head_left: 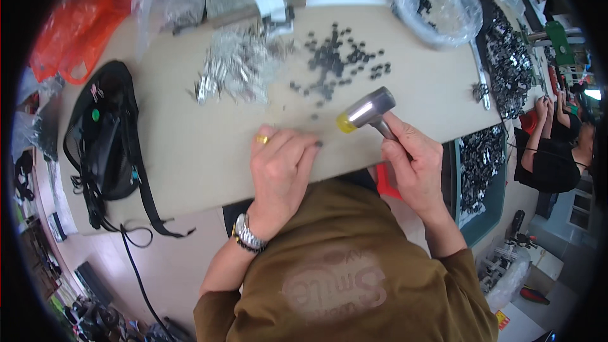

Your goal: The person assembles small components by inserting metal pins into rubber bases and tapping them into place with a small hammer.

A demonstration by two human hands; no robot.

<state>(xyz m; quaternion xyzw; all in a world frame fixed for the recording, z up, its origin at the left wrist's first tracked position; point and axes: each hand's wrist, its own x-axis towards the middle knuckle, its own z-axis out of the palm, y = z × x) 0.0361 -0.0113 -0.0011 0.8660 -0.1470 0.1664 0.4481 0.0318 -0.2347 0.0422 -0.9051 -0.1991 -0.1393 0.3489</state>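
My right hand [415,161] is closed around the handle of a small mallet [367,111] with a grey metal head and a yellow face. The mallet's head is raised over the table, with its yellow face pointing left and down. My left hand [278,161] is closed near the table's front edge, pinching a small black disc [318,144] between thumb and finger. Beyond my hands, many small black discs [335,57] lie scattered. A heap of thin silvery metal strips [234,66] lies to their left.
At the table's left is a black mesh bag [107,133] with straps and a cable. Red plastic bags [76,19] lie behind it. At the far right sits a clear plastic bag [437,3]. A green bin [484,221] of black parts stands right of me, and people [551,152] sit farther right.
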